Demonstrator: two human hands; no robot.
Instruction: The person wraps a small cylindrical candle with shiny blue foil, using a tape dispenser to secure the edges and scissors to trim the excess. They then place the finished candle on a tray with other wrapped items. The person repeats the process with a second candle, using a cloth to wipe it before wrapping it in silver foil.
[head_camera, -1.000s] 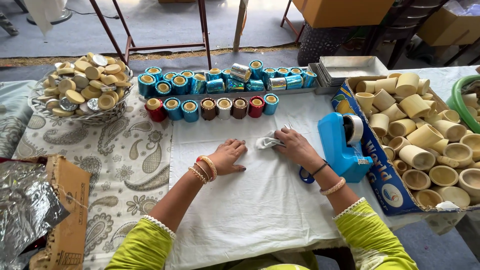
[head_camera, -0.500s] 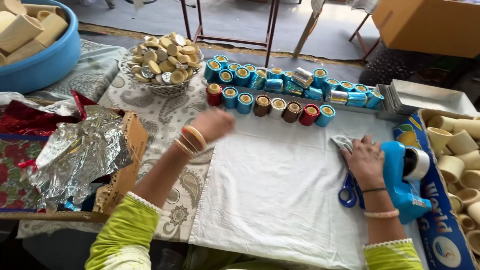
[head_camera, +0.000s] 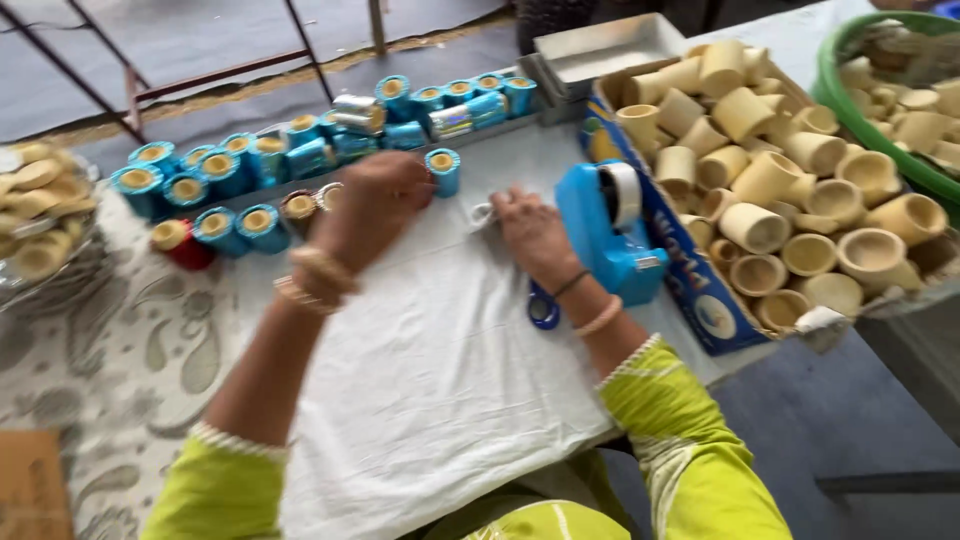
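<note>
Head view | left hand (head_camera: 372, 205) fingers curled down over foil-wrapped cups (head_camera: 300, 205) at row's edge, grip unclear | right hand (head_camera: 535, 235) flat on white cloth (head_camera: 430, 370) beside blue tape dispenser (head_camera: 610, 235) | pinch one cup cleanly, sparing neighbours.

Blue cardboard box (head_camera: 690, 270) with yellow and white print at right, full of tan cups, brown carton corner (head_camera: 25, 485) bottom left

I see a green basin (head_camera: 835, 85) at far right, a grey metal tray (head_camera: 600, 50) behind the box, and a wire basket (head_camera: 85, 270) at left.
</note>
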